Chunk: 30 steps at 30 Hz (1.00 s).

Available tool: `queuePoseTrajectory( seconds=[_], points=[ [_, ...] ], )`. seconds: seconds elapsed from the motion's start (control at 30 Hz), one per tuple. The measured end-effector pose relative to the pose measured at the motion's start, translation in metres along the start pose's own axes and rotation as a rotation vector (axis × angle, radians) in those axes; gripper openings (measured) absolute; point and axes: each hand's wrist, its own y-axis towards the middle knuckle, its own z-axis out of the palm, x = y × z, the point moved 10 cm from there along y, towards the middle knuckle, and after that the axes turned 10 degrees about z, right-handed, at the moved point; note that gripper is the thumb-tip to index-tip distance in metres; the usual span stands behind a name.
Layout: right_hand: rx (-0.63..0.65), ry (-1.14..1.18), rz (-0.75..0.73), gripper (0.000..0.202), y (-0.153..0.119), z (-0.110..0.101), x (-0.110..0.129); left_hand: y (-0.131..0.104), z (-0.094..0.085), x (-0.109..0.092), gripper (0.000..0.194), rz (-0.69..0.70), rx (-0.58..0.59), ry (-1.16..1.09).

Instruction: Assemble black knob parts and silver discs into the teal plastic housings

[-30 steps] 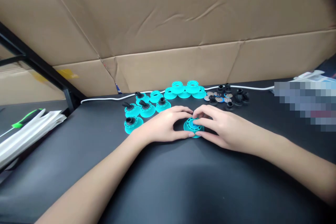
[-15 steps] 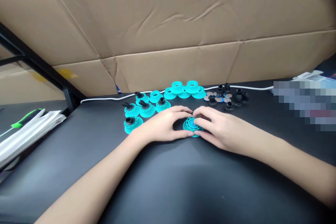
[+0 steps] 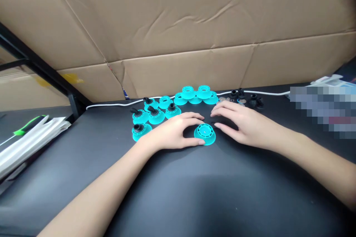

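Observation:
A turquoise flared plastic base [image 3: 205, 137] stands on the dark table, with a blue disc in its ringed top. My left hand [image 3: 180, 131] curls round its left side, thumb at the near edge and fingers behind. Just to the right, my right hand [image 3: 236, 122] hovers apart from the base, fingers spread with nothing visible between them. Beyond that hand lie several round silver-and-blue discs [image 3: 241, 101], partly covered by it. Black plastic fittings [image 3: 254, 100] are scattered near them.
Several turquoise bases with black fittings on top [image 3: 156, 114] stand to the left. Bare turquoise bases [image 3: 187, 92] are stacked at the back. A white cable [image 3: 114, 104] runs along the cardboard wall [image 3: 178, 26]. A green-and-black screwdriver [image 3: 29, 126] lies far left.
My right hand has let go of the turquoise base and moved right and slightly away, its fingers opening. My left hand has stayed at the base, whose top is now uncovered.

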Motion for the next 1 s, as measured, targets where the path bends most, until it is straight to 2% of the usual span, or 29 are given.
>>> queuePoseTrajectory(
  seconds=[0.17, 0.33, 0.47, 0.57, 0.7, 1.0],
  points=[
    [0.110, 0.092, -0.015, 0.017, -0.001, 0.018, -0.008, 0.000, 0.000, 0.001, 0.053, 0.001, -0.003, -0.016],
    [0.068, 0.144, 0.038, 0.013, 0.001, 0.016, -0.010, 0.001, 0.001, 0.001, 0.053, 0.005, 0.009, -0.020],
    [-0.021, 0.217, 0.074, 0.016, 0.004, 0.004, -0.009, 0.001, 0.000, -0.002, 0.053, 0.009, 0.018, -0.014],
    [-0.070, 0.282, -0.023, 0.014, 0.003, -0.006, 0.008, 0.001, -0.001, -0.004, 0.049, 0.025, 0.007, -0.020],
    [-0.022, 0.257, -0.149, 0.018, -0.003, 0.000, 0.029, 0.001, -0.001, -0.003, 0.049, 0.035, -0.011, -0.014],
    [-0.028, 0.213, -0.176, 0.020, -0.006, 0.009, 0.032, 0.001, 0.000, -0.002, 0.050, 0.027, -0.007, 0.007]
  ],
)
